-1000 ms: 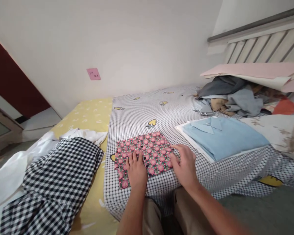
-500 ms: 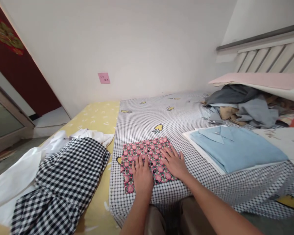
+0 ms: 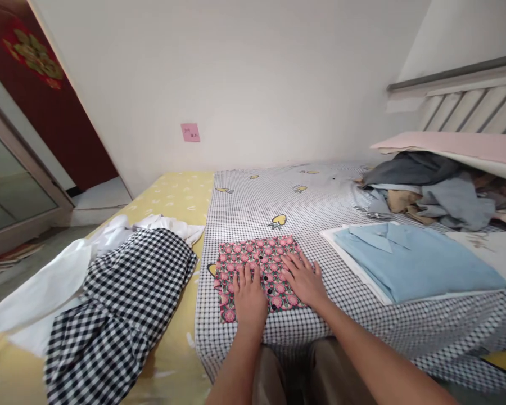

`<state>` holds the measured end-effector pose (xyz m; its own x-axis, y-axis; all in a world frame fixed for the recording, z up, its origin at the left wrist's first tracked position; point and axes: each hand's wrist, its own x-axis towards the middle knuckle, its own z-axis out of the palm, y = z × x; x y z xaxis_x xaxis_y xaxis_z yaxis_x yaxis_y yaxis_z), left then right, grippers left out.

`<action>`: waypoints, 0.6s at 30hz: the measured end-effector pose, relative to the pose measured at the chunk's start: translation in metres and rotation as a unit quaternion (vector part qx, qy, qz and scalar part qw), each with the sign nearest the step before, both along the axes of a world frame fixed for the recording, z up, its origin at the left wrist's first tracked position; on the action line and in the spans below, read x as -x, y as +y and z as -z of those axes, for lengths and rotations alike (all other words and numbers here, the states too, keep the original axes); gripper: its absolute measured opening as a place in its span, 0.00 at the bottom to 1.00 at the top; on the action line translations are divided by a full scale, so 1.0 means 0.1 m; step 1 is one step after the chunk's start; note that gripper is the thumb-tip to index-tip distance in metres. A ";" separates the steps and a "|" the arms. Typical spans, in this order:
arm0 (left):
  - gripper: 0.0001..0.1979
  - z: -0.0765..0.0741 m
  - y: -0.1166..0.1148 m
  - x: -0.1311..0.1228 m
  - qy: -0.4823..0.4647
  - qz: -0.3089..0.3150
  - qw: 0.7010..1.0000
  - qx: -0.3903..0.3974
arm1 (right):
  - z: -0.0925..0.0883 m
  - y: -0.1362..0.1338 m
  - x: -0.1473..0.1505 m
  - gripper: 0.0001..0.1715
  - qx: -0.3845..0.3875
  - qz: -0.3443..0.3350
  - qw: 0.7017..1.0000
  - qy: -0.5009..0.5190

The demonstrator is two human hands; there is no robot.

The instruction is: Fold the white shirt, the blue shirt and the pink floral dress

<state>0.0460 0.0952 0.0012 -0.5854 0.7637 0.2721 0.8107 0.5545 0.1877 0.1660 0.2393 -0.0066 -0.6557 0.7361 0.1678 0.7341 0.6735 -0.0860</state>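
Note:
A folded pink floral shirt (image 3: 240,256) with several black buttons down its middle lies flat near the bed's front edge. My left hand (image 3: 251,298) rests palm down on its left half, fingers stretched out. On the right half lies my right hand (image 3: 306,279), also flat with its fingers a little spread. Neither hand grips the cloth. Beneath the shirt is a black-and-white checked sheet (image 3: 253,208) printed with yellow pineapples.
To the right sits a folded light blue shirt (image 3: 421,264) on white cloth. Behind it is a heap of grey and brown clothes (image 3: 455,185) under a pink board (image 3: 455,145). At left, a black-and-white gingham garment (image 3: 139,287) and white clothing (image 3: 50,287) lie on yellow bedding (image 3: 181,194).
The view has shifted slightly left, so everything sits further right. Both hands stay flat on the floral shirt, in nearly the same places.

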 end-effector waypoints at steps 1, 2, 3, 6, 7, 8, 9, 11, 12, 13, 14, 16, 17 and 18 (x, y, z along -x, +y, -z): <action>0.31 0.01 -0.01 0.00 -0.002 -0.001 1.000 0.001 | 0.00 0.00 0.00 0.32 -0.001 -0.001 1.000 0.000; 0.32 0.01 -0.02 -0.01 -0.003 -0.003 1.000 0.002 | 0.00 0.00 0.00 0.32 0.000 -0.002 1.000 0.001; 0.32 0.02 -0.03 -0.01 -0.001 -0.006 1.000 0.001 | 0.01 0.00 0.00 0.32 0.001 -0.001 1.000 0.002; 0.32 0.03 -0.06 -0.01 0.010 -0.010 1.000 -0.002 | 0.01 0.01 0.00 0.31 0.003 -0.001 1.000 0.006; 0.32 0.03 -0.07 -0.01 0.011 -0.008 1.000 0.000 | 0.01 0.01 0.00 0.31 0.001 -0.001 1.000 0.007; 0.32 0.02 -0.09 0.00 0.008 -0.004 1.000 0.005 | 0.01 0.00 0.00 0.31 -0.001 0.000 1.000 0.008; 0.32 0.02 -0.10 0.01 0.004 0.003 1.000 0.011 | 0.01 0.00 0.00 0.31 -0.003 -0.001 1.000 0.009; 0.30 0.00 -0.15 0.06 -0.002 0.018 1.000 0.024 | -0.01 -0.01 0.00 0.31 -0.004 0.000 1.000 0.011; 0.29 -0.02 -0.17 0.09 -0.001 0.024 0.999 0.027 | -0.02 -0.01 0.00 0.31 -0.002 0.000 1.000 0.012; 0.28 -0.03 -0.21 0.13 0.002 0.027 0.999 0.028 | -0.03 -0.02 0.00 0.31 0.001 0.000 1.000 0.014; 0.27 -0.04 -0.24 0.17 0.007 0.028 0.999 0.029 | -0.04 -0.03 0.00 0.31 0.003 0.000 1.000 0.016; 0.27 -0.06 -0.33 0.28 0.013 0.015 0.999 0.035 | -0.07 -0.04 0.00 0.32 0.007 0.001 1.000 0.019; 0.27 -0.06 -0.38 0.34 0.014 0.003 0.999 0.039 | -0.08 -0.04 0.00 0.32 0.009 0.002 1.000 0.020; 0.27 -0.06 -0.43 0.40 0.015 -0.011 0.999 0.044 | -0.09 -0.05 0.00 0.32 0.009 0.003 1.000 0.021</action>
